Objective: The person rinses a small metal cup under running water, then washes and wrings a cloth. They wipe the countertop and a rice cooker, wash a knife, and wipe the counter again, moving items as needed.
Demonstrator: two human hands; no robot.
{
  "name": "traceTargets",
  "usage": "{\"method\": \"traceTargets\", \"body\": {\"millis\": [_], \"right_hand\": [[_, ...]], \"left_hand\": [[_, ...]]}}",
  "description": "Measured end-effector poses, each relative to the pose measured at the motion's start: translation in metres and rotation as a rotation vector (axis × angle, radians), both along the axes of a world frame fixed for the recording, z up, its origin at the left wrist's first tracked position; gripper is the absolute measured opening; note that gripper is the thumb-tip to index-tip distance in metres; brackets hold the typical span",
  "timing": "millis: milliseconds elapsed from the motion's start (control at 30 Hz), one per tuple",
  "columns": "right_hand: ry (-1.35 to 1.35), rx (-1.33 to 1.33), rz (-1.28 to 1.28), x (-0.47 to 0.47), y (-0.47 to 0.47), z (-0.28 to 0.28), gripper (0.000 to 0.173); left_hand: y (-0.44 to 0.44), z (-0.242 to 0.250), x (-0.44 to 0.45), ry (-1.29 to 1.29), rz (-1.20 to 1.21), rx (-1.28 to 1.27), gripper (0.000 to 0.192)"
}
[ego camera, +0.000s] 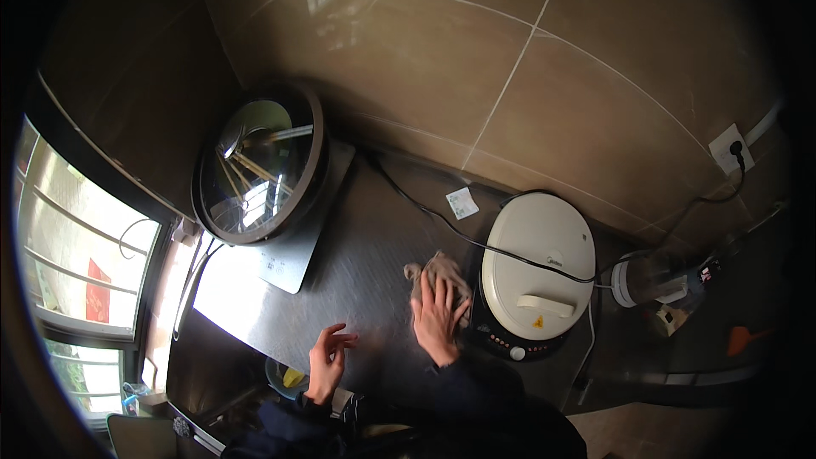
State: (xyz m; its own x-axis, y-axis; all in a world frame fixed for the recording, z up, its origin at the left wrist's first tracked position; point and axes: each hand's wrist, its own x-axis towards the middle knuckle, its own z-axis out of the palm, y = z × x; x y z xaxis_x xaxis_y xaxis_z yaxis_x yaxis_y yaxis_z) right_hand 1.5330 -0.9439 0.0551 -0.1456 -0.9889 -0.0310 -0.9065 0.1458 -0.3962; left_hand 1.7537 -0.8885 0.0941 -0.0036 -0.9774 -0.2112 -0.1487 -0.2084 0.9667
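My right hand presses down on a crumpled grey-brown cloth on the dark countertop, fingers spread over it. The cloth lies against the left side of a black induction cooker with a white knob at its front. On that cooker rests a round cream Midea electric pan with a handle and a yellow warning sticker on its lid. Off to the left, my left hand hovers over the counter's front edge with loosely bent fingers and nothing in it.
A glass-lidded pan stands on a flat cooktop at back left. A black power cord crosses the counter and the cream lid. By the tiled wall lies a small white packet. A clear container stands right; a bowl sits below.
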Motion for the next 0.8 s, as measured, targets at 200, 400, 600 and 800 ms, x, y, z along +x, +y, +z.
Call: {"method": "traceTargets", "body": {"millis": [200,400,600,800], "right_hand": [[-0.020,-0.022,-0.368,0.000,-0.115,-0.010,0.052],[-0.186,-0.381,-0.768,-0.017,-0.171,-0.029,0.058],[0.171,-0.308,-0.485,-0.002,-0.168,-0.038,0.062],[-0.109,-0.152,-0.213,0.070,-0.094,-0.023,0.063]], "left_hand": [[-0.013,-0.001,0.017,-0.023,0.017,0.002,0.034],[-0.003,0.003,0.041,-0.065,0.048,0.029,0.035],[0.012,-0.005,0.065,-0.004,0.126,0.064,0.033],[-0.007,-0.004,0.047,0.046,0.038,0.029,0.032]]}}
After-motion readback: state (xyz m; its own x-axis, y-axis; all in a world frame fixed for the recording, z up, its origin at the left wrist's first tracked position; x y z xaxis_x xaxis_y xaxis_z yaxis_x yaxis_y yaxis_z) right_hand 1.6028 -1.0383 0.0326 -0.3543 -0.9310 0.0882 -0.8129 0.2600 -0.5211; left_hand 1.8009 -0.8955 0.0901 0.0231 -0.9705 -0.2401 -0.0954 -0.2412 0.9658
